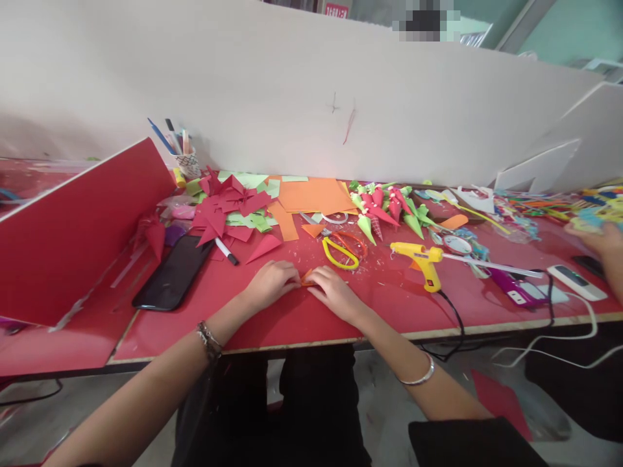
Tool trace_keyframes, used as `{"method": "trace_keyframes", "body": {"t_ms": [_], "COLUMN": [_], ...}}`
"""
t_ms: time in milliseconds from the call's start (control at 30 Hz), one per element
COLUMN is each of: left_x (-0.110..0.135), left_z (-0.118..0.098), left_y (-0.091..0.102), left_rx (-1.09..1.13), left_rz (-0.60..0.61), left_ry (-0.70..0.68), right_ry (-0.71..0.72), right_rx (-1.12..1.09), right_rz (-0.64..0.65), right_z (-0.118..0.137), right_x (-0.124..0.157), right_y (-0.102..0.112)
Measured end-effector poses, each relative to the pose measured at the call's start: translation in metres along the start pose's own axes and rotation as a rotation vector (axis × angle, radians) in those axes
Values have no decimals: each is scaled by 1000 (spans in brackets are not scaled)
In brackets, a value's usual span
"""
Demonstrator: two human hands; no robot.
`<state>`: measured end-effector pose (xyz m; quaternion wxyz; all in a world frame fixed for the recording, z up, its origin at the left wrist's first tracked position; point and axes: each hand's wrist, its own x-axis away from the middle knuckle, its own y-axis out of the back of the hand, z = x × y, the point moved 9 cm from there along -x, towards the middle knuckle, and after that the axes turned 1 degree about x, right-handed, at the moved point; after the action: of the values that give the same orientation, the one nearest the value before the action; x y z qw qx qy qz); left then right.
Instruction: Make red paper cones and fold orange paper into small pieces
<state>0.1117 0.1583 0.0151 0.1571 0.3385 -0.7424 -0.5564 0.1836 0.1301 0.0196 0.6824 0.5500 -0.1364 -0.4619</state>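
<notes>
Between my two hands is a small piece of orange paper (306, 279), just above the red tabletop near its front edge. My left hand (273, 283) pinches it from the left, and my right hand (335, 293) grips its right side with bent fingers. Most of the paper is hidden by the fingertips, so its exact shape does not show. Just beyond lie yellow-handled scissors (341, 254) and an orange paper triangle (313, 230). A red paper cone (265, 247) rests past my left hand.
Left are a black phone (174, 272), a marker (226, 251) and red paper pieces (233, 201). Orange sheets (314, 194) lie behind. Red and green cones (384, 204) sit at back right. A yellow glue gun (422, 263) trails a cord. Another person's hand (601, 240) is far right.
</notes>
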Motion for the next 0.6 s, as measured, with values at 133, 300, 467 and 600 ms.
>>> {"method": "trace_keyframes", "body": {"t_ms": [133, 300, 467, 600], "left_x": [0, 2, 1, 2], "left_z": [-1, 0, 12, 22], "left_y": [-1, -5, -5, -7], "left_rx": [6, 63, 228, 481], "left_rz": [46, 89, 108, 228], "left_ry": [12, 93, 236, 297], "right_ry": [48, 110, 203, 303], "right_rx": [291, 418, 496, 541], "right_rz": [84, 114, 107, 67], "right_z": [2, 6, 16, 29], "right_x": [-4, -6, -9, -10], "right_y": [-11, -18, -17, -11]}}
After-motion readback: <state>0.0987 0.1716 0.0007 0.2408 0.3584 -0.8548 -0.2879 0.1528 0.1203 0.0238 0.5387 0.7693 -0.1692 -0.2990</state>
